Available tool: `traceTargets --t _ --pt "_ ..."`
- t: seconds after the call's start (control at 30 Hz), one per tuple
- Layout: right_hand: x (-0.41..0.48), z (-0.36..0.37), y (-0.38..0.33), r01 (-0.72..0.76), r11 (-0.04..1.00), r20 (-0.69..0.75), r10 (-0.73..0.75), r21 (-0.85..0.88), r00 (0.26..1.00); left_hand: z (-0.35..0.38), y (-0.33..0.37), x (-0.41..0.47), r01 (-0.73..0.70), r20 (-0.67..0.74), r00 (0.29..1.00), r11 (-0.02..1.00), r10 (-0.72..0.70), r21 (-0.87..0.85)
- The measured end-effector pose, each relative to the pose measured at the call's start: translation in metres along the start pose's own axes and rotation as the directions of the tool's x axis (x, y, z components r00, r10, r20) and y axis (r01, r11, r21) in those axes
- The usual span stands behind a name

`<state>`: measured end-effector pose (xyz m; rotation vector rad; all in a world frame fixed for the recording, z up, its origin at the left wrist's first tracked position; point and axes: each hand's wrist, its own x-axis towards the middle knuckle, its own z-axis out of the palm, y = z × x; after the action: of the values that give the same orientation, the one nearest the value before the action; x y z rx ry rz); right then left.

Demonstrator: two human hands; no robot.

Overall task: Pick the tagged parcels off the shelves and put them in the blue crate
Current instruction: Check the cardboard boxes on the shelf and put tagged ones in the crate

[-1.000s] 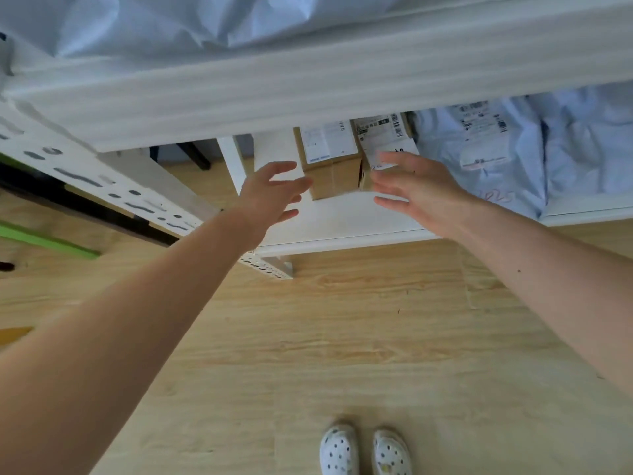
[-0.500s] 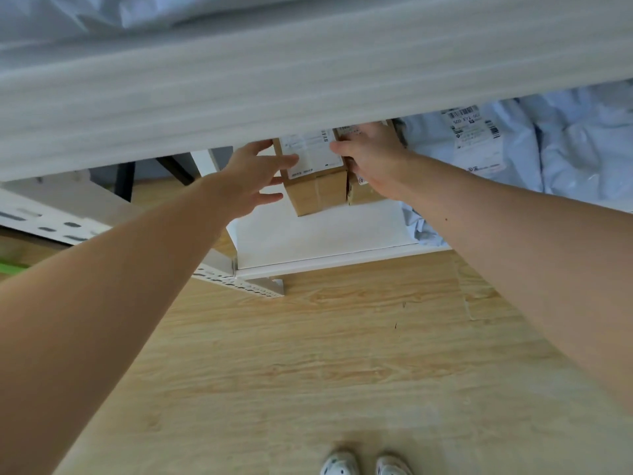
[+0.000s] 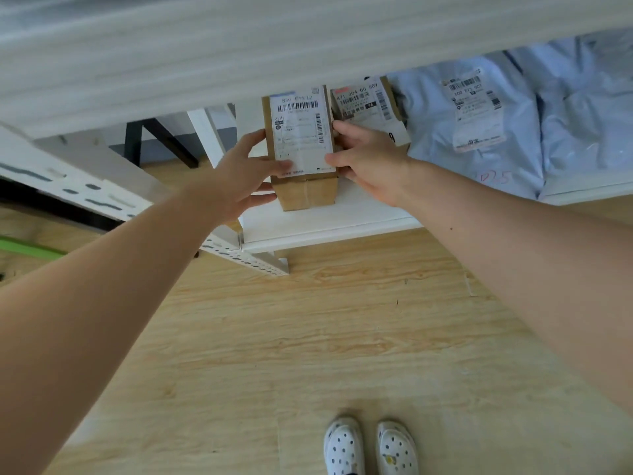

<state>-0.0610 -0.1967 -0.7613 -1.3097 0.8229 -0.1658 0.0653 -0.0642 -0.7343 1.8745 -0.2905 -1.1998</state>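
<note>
Hands now clamp the cardboard parcel [image 3: 303, 156]: left hand [image 3: 236, 176] and right hand [image 3: 371, 162] fingers, open a second ago, grasping its sides, ready to lift off the shelf [image 3: 325, 224].

The blurred white upper shelf board [image 3: 239, 63] hides the far ends of the labelled brown cardboard box [image 3: 301, 145] and its labelled brown neighbour box [image 3: 370, 104]; small label print unreadable; pale blue plastic mailers [image 3: 565, 132] run off the right edge
</note>
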Motion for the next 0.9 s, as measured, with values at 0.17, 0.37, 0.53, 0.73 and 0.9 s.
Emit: traceTargets --t 0.17,0.37,0.53,0.73,0.9 --pt "-0.043 0.000 0.018 -0.009 0.999 0.084 0.006 0.032 0.996 0.009 -0.026 -0.038 0.025 -0.009 1.000 0.999 -0.026 -0.038" --pt "-0.081 -0.004 0.034 -0.067 0.989 0.048 0.061 0.131 0.997 0.024 -0.045 -0.074 0.006 -0.035 0.999 0.999 -0.008 -0.047" --pt "-0.104 -0.010 0.042 -0.081 0.981 0.100 0.064 0.179 0.993 0.031 -0.056 -0.097 -0.075 -0.075 0.994 0.997 0.074 -0.015" --pt "-0.111 -0.013 0.046 -0.083 0.984 0.097 0.069 0.155 0.993 0.037 -0.057 -0.104 -0.088 -0.063 0.994 0.996 0.089 0.021" --pt "-0.099 -0.009 0.035 -0.099 0.987 0.109 0.085 0.130 0.990 0.035 -0.051 -0.095 -0.099 -0.137 0.985 0.995 0.102 0.027"
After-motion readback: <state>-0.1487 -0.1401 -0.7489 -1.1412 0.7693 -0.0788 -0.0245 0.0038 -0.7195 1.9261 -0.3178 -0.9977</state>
